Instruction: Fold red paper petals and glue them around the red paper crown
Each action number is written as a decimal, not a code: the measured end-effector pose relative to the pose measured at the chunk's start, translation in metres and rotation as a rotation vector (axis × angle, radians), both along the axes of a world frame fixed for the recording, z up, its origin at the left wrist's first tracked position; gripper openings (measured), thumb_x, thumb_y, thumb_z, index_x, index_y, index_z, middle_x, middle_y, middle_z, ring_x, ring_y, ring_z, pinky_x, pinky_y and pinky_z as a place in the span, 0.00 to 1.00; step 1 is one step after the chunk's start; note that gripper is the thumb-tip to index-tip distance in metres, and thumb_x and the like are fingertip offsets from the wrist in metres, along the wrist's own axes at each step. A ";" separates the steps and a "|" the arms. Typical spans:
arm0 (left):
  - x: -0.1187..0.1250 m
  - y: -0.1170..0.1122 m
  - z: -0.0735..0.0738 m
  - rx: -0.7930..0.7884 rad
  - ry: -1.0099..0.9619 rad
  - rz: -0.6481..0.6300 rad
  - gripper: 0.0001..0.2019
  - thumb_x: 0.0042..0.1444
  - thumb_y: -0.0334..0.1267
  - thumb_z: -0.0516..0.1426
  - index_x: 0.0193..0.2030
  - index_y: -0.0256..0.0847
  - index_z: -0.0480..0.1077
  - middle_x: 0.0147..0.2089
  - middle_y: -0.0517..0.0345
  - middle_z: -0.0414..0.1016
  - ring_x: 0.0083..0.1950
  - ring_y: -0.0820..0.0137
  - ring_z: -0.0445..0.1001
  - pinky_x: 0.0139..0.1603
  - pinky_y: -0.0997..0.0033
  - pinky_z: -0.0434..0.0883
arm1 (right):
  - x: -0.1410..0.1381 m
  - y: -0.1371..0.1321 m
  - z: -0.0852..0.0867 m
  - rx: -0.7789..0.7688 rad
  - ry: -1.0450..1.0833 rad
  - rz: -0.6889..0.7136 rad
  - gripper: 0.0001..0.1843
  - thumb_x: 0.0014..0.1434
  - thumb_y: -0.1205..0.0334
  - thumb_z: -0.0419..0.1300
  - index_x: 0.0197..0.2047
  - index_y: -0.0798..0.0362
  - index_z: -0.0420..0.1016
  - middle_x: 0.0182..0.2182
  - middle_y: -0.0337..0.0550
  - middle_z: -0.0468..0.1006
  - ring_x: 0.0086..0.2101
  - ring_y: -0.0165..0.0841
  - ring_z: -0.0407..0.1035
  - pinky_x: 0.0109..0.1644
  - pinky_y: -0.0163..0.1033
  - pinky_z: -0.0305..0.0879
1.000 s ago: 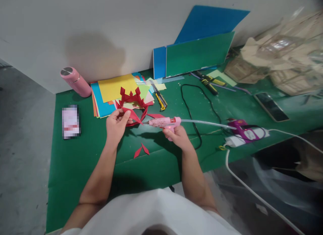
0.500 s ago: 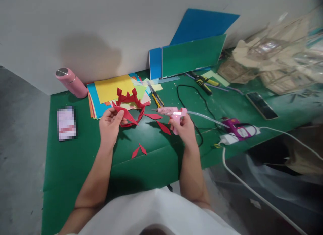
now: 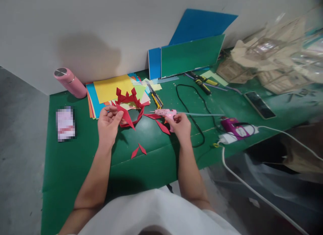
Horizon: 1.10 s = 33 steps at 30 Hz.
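Observation:
My left hand point(image 3: 108, 124) pinches a pointed red paper piece point(image 3: 124, 116), part of a red folded paper crown-like shape point(image 3: 128, 97) that rests over the coloured sheets. My right hand point(image 3: 179, 124) is wrapped round the handle of a pink glue gun point(image 3: 165, 112), its nozzle pointing left, a clear glue stick point(image 3: 202, 114) trailing to the right. Loose red paper points lie on the green table: one point(image 3: 163, 127) just left of my right hand, another point(image 3: 152, 116) under the gun's nozzle, and a pair point(image 3: 138, 150) nearer me.
A stack of coloured paper point(image 3: 111, 90), a pink bottle point(image 3: 69, 82), a blurred card point(image 3: 65, 123), yellow cutters point(image 3: 155, 99), pliers point(image 3: 202, 82), a black cable point(image 3: 194, 113), a phone point(image 3: 257, 104), a power strip point(image 3: 238, 134), and blue and green boards point(image 3: 191, 55) against the wall.
The glue gun has drawn back to the right, away from the red piece, and dropped lower toward the table. My left hand tilted the red piece slightly.

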State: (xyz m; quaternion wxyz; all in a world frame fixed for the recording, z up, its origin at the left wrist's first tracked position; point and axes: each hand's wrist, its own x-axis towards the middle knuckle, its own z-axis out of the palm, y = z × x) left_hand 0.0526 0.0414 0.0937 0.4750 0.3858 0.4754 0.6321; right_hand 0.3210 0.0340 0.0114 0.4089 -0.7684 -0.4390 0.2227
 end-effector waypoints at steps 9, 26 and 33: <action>-0.007 -0.003 0.000 0.003 0.153 -0.008 0.15 0.44 0.44 0.69 0.34 0.41 0.71 0.30 0.61 0.75 0.28 0.76 0.74 0.29 0.78 0.75 | -0.006 -0.001 0.005 -0.056 -0.215 0.074 0.25 0.45 0.40 0.64 0.23 0.49 0.57 0.22 0.35 0.66 0.24 0.30 0.58 0.29 0.37 0.51; 0.011 -0.035 -0.008 -0.067 0.390 -0.245 0.09 0.48 0.43 0.65 0.33 0.41 0.77 0.34 0.56 0.79 0.32 0.69 0.77 0.34 0.71 0.75 | -0.080 -0.018 0.075 0.031 0.489 0.710 0.14 0.51 0.50 0.66 0.36 0.51 0.80 0.31 0.40 0.80 0.31 0.32 0.72 0.37 0.38 0.69; 0.000 -0.049 -0.019 -0.074 0.345 -0.214 0.09 0.51 0.44 0.64 0.34 0.42 0.77 0.35 0.55 0.79 0.32 0.71 0.77 0.36 0.72 0.75 | -0.096 -0.007 0.061 0.012 0.491 0.737 0.13 0.52 0.51 0.65 0.28 0.52 0.77 0.27 0.39 0.77 0.29 0.30 0.69 0.34 0.37 0.66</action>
